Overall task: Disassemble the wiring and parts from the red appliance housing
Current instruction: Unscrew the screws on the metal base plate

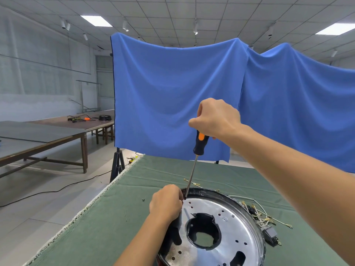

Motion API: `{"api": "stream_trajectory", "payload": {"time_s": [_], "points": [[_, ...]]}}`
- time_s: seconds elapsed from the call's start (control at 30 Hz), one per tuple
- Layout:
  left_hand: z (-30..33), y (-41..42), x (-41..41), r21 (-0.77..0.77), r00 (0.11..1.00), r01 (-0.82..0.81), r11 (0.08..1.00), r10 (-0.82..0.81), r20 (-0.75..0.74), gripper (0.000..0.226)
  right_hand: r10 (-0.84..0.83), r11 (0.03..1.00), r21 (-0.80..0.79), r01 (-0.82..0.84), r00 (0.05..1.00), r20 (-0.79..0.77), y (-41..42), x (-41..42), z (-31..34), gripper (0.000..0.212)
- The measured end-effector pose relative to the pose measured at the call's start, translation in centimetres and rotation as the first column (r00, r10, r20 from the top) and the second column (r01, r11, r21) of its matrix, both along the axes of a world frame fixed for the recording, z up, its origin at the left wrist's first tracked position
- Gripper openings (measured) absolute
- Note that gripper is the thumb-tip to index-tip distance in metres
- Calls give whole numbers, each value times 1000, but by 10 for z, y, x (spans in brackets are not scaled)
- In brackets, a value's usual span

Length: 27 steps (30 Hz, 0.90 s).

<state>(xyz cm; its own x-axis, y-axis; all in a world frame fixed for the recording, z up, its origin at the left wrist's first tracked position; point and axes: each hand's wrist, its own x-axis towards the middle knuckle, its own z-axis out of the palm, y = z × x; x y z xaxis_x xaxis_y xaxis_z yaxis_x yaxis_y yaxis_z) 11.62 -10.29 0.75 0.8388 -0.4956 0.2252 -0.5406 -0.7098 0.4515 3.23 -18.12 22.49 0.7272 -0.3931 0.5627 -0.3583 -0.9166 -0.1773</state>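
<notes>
- The appliance housing (221, 227) lies on the green cloth (119, 217), its silver perforated plate facing up.
- The right hand (215, 118) is fisted around the screwdriver (194, 166) handle, the tip at the housing's far-left rim.
- The left hand (166, 203), fingers curled, pinches that rim beside the tip.
- Loose wires (263, 217) lie just right of the housing.

left hand (166, 203): fist, low (knuckles up) | right hand (216, 118): fist, raised

text: none legible | labels/brands/nos.: none | signs: none in head view
</notes>
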Motion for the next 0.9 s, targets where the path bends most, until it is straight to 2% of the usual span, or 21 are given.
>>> {"api": "stream_trajectory", "payload": {"time_s": [0.17,0.27,0.33,0.47,0.57,0.63,0.8,0.9], "points": [[-1,0,0,0,1000,4,1000,-4,16,18,-24,999,31,16,960,279,-21,-13,-2,21],[0,1,-1,-4,999,12,1000,-12,40,16,-29,990,135,-35,897,441,-38,-23,-16,11],[2,1,-2,-11,999,8,1000,-8,50,16,-40,969,232,-83,878,478,-50,-25,-34,9],[6,3,-7,-39,999,-23,999,24,33,15,-64,852,492,-181,896,440,-63,-23,-94,15],[8,5,-9,-64,999,-28,998,30,23,13,-86,782,586,-212,895,438,-58,-22,-140,16],[9,7,-9,-90,999,-31,995,33,25,12,-78,766,605,-217,903,423,-53,-22,-162,17],[7,3,-6,-168,999,-39,985,43,19,12,-3,820,542,-184,946,325,-45,-22,-189,20],[7,-3,-2,-282,996,-88,955,89,-11,12,53,843,514,-158,976,213,-42,-25,-203,18]]}}
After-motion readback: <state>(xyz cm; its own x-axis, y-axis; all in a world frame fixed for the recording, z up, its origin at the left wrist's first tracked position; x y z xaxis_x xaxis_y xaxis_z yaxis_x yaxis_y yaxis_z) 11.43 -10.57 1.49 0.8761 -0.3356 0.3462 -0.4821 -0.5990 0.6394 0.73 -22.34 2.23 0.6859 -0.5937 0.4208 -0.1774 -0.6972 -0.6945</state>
